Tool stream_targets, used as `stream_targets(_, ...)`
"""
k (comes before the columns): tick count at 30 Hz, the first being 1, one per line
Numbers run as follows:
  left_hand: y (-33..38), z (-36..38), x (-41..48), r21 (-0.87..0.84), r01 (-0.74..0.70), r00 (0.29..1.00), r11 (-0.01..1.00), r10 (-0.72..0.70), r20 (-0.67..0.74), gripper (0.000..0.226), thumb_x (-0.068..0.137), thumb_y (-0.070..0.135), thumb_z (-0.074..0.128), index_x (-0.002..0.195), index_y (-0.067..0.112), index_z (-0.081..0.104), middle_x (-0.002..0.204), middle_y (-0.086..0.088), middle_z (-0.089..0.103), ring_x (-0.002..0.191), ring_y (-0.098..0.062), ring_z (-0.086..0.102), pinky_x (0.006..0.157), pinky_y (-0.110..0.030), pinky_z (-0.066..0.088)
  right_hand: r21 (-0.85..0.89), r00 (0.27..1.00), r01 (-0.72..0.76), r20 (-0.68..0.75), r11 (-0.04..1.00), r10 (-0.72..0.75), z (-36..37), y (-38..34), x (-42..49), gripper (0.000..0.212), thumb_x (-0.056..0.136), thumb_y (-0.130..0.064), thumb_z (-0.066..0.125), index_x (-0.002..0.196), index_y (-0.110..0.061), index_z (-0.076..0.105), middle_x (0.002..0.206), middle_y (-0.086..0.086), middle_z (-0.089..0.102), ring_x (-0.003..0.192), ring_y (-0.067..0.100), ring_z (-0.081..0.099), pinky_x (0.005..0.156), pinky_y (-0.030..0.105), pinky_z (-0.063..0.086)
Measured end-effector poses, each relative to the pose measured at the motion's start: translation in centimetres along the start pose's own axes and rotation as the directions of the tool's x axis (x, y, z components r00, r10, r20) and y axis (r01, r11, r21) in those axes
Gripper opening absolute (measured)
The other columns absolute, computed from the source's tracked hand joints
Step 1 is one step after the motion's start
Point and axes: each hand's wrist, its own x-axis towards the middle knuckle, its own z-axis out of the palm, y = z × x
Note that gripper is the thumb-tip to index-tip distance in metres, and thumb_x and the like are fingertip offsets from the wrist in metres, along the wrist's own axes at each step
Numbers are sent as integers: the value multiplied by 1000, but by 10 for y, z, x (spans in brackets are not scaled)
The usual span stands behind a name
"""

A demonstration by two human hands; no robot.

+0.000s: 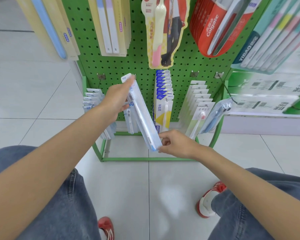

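Observation:
A long clear-and-blue toothbrush pack (142, 116) slants in front of the green pegboard rack (140, 54), its hang tab near the second hook of the lower row. My left hand (117, 99) grips the pack's upper part. My right hand (176, 144) pinches its bottom end between thumb and fingers. Behind the pack, more packs of the same kind (130, 121) hang on a hook.
The lower hooks carry clear packs (93, 101) at left, blue-and-yellow packs (163, 101), white packs (197, 108) and a dark-brush pack (216, 116). Bigger toothbrush packs hang above. The rack's green base frame (145, 159) rests on white tiles. A white shelf (267, 122) stands at right.

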Motion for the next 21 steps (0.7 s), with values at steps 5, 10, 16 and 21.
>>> stream_targets(5, -6, 2, -1, 123, -88, 996, 988, 86, 24, 53, 91, 23, 67, 136, 15, 40, 125, -3, 49, 90, -10, 56, 86, -32, 57, -222, 992, 78, -84, 972, -99, 6, -1, -3, 30, 85, -13, 57, 109, -30, 66, 82, -8, 63, 71, 4, 55, 70, 31, 50)
stream_targets(10, -3, -1, -2, 33, -105, 993, 994, 103, 55, 49, 94, -2, 54, 139, 14, 42, 114, -8, 55, 95, -17, 59, 79, -26, 56, 81, 995, 8, -97, 997, 0, 5, 1, 2, 59, 88, -4, 58, 141, -29, 49, 115, -7, 62, 111, 5, 57, 88, 29, 53)
stream_targets(16, -5, 4, -10, 27, -196, 977, 980, 192, 89, 33, 95, -5, 54, 121, 15, 50, 111, -3, 63, 102, -19, 62, 79, -30, 56, 207, 994, -73, -61, 976, 88, 5, -1, 7, 31, 83, -7, 74, 106, -19, 57, 87, 2, 62, 75, 14, 59, 70, 24, 49)
stream_targets(21, -7, 4, -7, -9, -169, 984, 985, 170, 48, 23, 100, 4, 50, 121, 12, 54, 119, -8, 66, 105, -23, 66, 87, -38, 57, 208, 996, -78, -33, 975, 86, 6, -2, 9, 22, 80, -5, 75, 79, -15, 55, 77, 0, 62, 66, 12, 55, 68, 32, 47)
